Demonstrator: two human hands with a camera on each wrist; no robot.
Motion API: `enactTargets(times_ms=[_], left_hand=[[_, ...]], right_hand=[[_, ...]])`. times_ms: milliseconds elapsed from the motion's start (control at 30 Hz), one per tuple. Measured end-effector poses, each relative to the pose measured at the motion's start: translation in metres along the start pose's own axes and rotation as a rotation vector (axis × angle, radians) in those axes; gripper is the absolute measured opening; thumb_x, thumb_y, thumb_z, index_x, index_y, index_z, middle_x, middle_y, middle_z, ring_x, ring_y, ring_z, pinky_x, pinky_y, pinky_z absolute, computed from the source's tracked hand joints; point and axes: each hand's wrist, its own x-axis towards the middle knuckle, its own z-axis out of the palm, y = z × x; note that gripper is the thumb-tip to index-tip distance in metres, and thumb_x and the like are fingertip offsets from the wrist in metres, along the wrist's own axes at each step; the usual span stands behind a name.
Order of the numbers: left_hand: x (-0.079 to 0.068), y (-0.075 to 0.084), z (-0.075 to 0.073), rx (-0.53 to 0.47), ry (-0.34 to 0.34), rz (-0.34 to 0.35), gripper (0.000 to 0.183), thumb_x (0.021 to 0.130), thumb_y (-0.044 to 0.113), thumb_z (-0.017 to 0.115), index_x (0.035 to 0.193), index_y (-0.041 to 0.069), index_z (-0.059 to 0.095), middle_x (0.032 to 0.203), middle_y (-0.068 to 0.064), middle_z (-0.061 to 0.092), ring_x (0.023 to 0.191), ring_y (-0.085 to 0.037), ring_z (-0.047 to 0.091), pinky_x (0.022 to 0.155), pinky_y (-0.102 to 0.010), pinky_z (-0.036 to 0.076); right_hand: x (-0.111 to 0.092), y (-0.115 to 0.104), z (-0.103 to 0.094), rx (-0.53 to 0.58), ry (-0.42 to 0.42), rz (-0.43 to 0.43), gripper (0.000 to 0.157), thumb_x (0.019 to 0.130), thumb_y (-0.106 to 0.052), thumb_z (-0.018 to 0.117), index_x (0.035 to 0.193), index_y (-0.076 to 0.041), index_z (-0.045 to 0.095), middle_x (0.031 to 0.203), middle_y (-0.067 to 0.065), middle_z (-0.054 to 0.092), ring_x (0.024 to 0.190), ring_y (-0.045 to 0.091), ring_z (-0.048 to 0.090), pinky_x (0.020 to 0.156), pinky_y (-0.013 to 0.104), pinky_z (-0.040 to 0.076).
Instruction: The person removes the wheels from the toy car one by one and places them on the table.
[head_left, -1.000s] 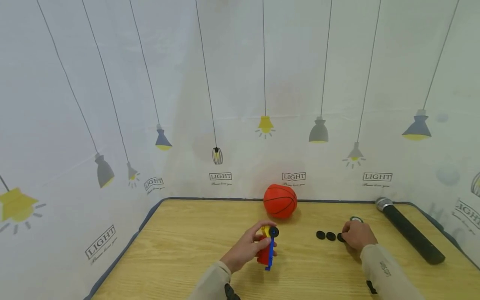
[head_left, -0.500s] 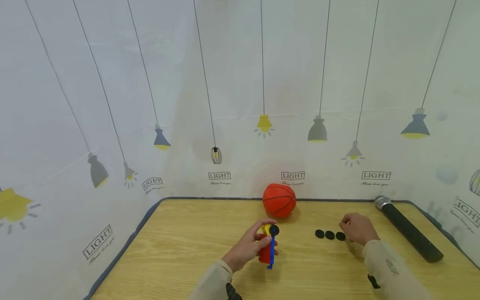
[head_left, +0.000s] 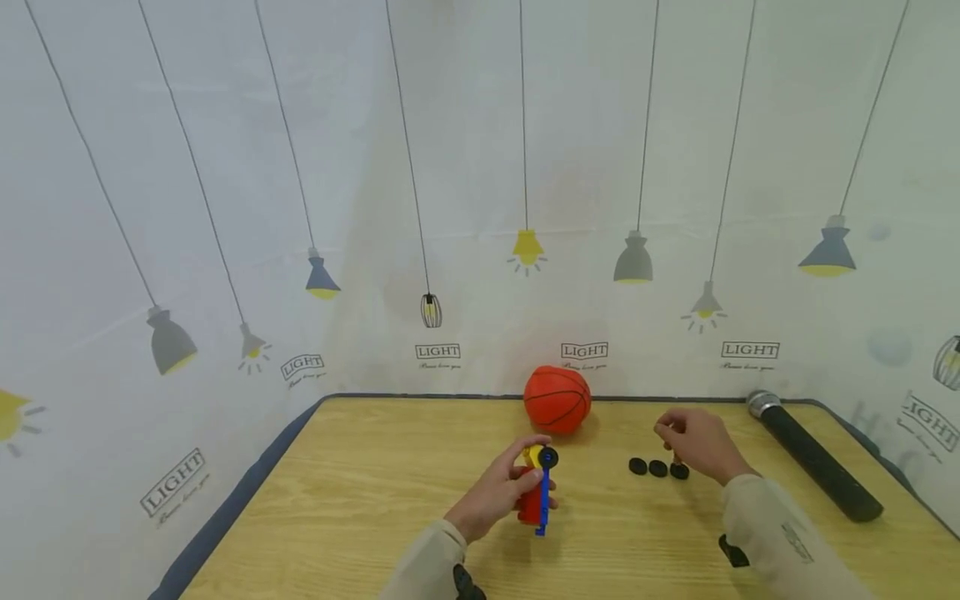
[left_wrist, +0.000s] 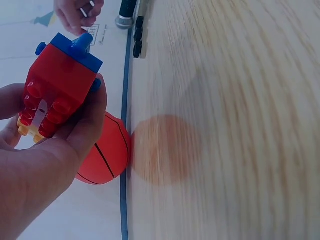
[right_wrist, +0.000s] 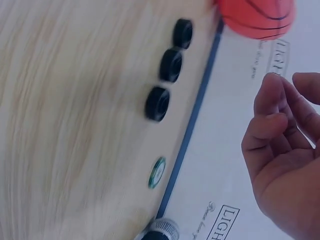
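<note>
My left hand [head_left: 491, 496] grips a toy block car [head_left: 534, 492], red, yellow and blue, held on end with one black wheel on it. The left wrist view shows the red studded block [left_wrist: 57, 75] and its blue base between fingers and thumb. My right hand [head_left: 705, 442] hovers over the right end of a row of black toy wheels [head_left: 657, 468] on the table. In the right wrist view its fingers [right_wrist: 270, 92] are loosely bent, and I see nothing between them. A green-rimmed white disc [right_wrist: 157, 172] lies beyond the wheels, hidden behind the right hand in the head view.
A red toy basketball [head_left: 557, 400] sits at the back of the wooden table [head_left: 375, 483]. Along the right side lies a black microphone [head_left: 817, 458] with a silver head. A white wall sheet [head_left: 480, 167] printed with lamps encloses the back and sides.
My right hand has risen off the table beside the wheels and shifted slightly left and away from me. The left hand keeps its grip on the toy car, almost unmoved.
</note>
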Motion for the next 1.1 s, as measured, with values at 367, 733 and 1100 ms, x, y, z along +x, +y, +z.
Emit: enactTargets(times_ms=[367, 733, 1100], left_hand=[[0.000, 0.000, 0.003, -0.014, 0.002, -0.007, 0.043, 0.107, 0.016, 0.045, 0.146, 0.035, 0.044, 0.119, -0.018, 0.066, 0.101, -0.033, 0.073, 0.091, -0.047, 0.059], [0.003, 0.001, 0.006, -0.024, 0.001, 0.006, 0.046, 0.107, 0.017, 0.046, 0.149, 0.034, 0.041, 0.120, -0.020, 0.065, 0.101, -0.032, 0.073, 0.092, -0.046, 0.059], [0.002, 0.003, 0.009, -0.025, 0.003, 0.009, 0.049, 0.107, 0.017, 0.046, 0.153, 0.032, 0.037, 0.121, -0.023, 0.065, 0.100, -0.031, 0.073, 0.093, -0.046, 0.058]], right_hand=[[-0.004, -0.031, 0.014, 0.210, -0.011, -0.024, 0.020, 0.101, -0.017, 0.058, 0.107, -0.001, 0.068, 0.077, 0.006, 0.065, 0.062, 0.021, 0.062, 0.057, 0.034, 0.053], [-0.009, -0.068, 0.033, 0.313, -0.138, -0.163, 0.018, 0.100, -0.016, 0.060, 0.110, -0.003, 0.067, 0.081, 0.013, 0.064, 0.059, 0.015, 0.058, 0.054, 0.028, 0.051], [-0.015, -0.087, 0.052, 0.330, -0.221, -0.247, 0.025, 0.099, -0.014, 0.061, 0.123, -0.011, 0.064, 0.097, 0.012, 0.068, 0.062, 0.017, 0.059, 0.058, 0.027, 0.052]])
